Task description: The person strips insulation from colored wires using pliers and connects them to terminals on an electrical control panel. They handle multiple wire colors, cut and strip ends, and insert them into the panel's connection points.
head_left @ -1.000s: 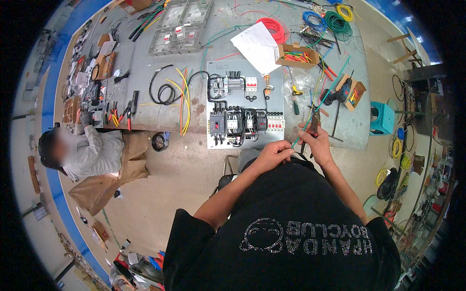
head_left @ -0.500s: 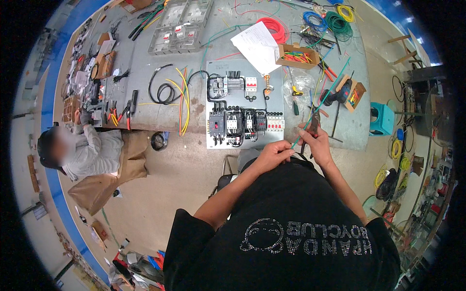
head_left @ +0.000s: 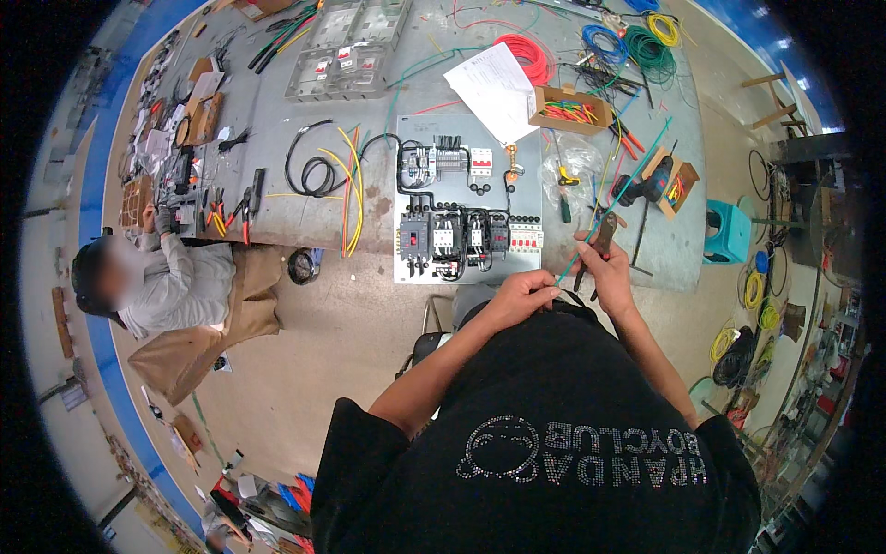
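My left hand (head_left: 522, 297) is closed in a pinch on the lower end of a thin green wire (head_left: 635, 171). From there the wire slants up and right past my other hand. My right hand (head_left: 610, 279) is closed around a pair of pliers (head_left: 604, 236), whose head points away from me, close beside the wire. Whether the jaws touch the wire I cannot tell. Left of both hands, at the bench edge, lies a grey mounting plate (head_left: 512, 198) fitted with breakers, contactors and black wiring.
A cordless drill (head_left: 646, 185) lies right of the plate, by a box of coloured sleeves (head_left: 572, 113). Paper (head_left: 489, 88) and wire coils (head_left: 528, 61) are farther back. Clear enclosures (head_left: 337, 69) stand back left. A co-worker (head_left: 185, 286) sits at the left; a teal stool (head_left: 729, 233) stands right.
My right hand and the pliers have shifted slightly right, and the wire's far end has moved right a little. My left hand keeps its pinch. The bench shifts slightly in view.
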A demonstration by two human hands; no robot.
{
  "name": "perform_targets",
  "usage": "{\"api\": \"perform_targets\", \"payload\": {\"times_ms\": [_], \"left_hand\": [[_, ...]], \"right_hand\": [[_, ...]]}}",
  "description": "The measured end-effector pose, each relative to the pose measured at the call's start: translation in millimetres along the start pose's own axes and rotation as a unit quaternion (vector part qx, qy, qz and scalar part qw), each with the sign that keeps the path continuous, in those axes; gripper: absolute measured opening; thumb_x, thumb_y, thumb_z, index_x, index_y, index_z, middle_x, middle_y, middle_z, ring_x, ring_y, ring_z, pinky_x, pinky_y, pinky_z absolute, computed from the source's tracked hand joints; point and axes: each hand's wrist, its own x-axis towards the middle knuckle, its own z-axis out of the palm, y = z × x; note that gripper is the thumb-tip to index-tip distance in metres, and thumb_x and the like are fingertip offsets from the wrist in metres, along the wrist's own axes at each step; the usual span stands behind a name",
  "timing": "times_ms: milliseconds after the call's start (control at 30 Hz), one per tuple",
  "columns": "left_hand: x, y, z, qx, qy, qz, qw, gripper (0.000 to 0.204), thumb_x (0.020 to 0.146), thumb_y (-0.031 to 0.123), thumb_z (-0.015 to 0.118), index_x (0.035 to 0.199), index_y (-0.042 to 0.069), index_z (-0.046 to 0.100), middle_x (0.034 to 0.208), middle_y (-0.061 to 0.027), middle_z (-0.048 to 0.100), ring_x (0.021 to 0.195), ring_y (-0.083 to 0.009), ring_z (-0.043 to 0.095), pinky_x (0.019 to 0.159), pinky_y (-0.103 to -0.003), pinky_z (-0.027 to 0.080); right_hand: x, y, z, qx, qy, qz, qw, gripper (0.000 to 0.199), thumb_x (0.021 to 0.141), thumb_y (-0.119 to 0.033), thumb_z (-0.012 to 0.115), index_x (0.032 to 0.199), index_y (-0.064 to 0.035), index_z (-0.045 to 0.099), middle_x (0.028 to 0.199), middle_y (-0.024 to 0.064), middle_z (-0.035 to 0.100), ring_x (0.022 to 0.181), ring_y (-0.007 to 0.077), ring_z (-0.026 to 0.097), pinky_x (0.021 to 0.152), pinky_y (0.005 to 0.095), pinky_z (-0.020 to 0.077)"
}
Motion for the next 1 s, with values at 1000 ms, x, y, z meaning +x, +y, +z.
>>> {"api": "perform_targets", "payload": {"times_ms": [1000], "left_hand": [[-0.3, -4.0, 4.4, 0.039, 0.003, 0.006, 0.999, 0.017, 0.098, 0.018, 0.062, 0.094, 0.002, 0.064, 0.076, 0.0002, 0.063, 0.071, -0.0074, 0.058, 0.066, -0.025, 0.047]], "right_hand": [[11.9, -6.5, -14.9, 0.0, 0.018, -0.025, 1.0, 0.022, 0.097, -0.016, 0.063, 0.113, 0.0003, 0.064, 0.083, 0.0058, 0.067, 0.07, 0.0134, 0.062, 0.067, 0.0288, 0.0516]]}}
